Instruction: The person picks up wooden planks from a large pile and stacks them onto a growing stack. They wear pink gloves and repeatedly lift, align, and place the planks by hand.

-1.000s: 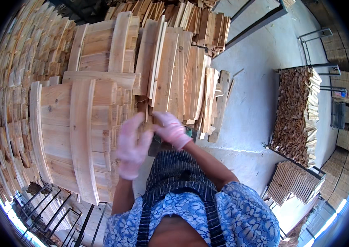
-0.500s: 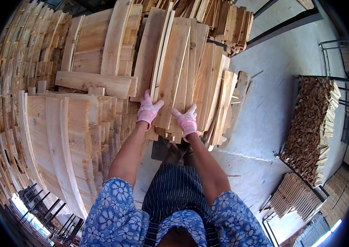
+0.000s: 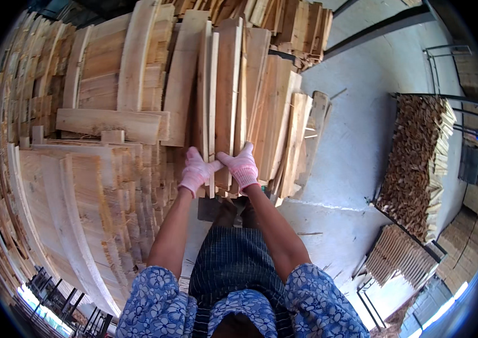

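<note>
Both my hands wear pink knit gloves and grip the near ends of several wooden boards (image 3: 228,84) standing on edge on top of a plank pile. My left hand (image 3: 197,172) is closed against the left side of this bunch, next to two thin pale edges. My right hand (image 3: 242,169) is closed on the right side, its thumb nearly meeting the left thumb across the board ends. Left of the bunch a wide flat board (image 3: 185,79) lies on the pile. To the right are more leaning boards (image 3: 273,107). The fingertips between the boards are hidden.
Large plank stacks fill the left, with a short board (image 3: 109,124) lying crosswise on them. A dark metal beam (image 3: 377,34) slants across the upper right. On the grey floor (image 3: 357,152) at right stand a big bundle of wood pieces (image 3: 411,169) and a smaller slat stack (image 3: 399,254).
My hands have come closer together and nearer to me, squeezing boards between them. The gripped boards have tipped up from lying flatter onto their edges. The view has shifted slightly.
</note>
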Demonstrator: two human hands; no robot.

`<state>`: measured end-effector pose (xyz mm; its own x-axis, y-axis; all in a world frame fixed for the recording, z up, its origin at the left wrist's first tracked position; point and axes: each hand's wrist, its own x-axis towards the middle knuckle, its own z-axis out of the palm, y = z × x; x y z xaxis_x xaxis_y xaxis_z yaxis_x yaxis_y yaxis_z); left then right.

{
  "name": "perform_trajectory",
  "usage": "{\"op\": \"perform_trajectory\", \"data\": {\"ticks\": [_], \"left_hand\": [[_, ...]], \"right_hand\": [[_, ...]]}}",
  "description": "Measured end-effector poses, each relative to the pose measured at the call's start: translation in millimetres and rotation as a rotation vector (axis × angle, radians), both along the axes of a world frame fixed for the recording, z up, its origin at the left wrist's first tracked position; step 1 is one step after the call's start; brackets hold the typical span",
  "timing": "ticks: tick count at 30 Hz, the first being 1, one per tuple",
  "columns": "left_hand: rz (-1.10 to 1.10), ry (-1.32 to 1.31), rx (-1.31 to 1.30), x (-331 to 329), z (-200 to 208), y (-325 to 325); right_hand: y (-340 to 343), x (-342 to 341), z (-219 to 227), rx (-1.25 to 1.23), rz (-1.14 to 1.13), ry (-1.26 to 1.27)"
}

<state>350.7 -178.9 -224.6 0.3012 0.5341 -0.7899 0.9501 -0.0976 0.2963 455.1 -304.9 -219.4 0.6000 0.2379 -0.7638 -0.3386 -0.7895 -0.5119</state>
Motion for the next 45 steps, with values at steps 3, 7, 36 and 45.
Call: {"op": "perform_trajectory", "data": {"ticks": [3,7,36,45], "left_hand": [[0.089,-0.129,0.08,-13,-17,-9],[0.056,-0.188,-0.006,-7,26,-14],[0.264,-1.081,-0.333,-96,272,-89],[0.753,-1.52,0.017,-181,374,-79]], "right_hand": [[0,7,9,0.001,0.085,0.009],[-15,16,53,0.12,-0.027,0.094],[-81,-53,298,0.79,0.003,0.221],[58,-85,398,0.743,0.914,-0.08]]}}
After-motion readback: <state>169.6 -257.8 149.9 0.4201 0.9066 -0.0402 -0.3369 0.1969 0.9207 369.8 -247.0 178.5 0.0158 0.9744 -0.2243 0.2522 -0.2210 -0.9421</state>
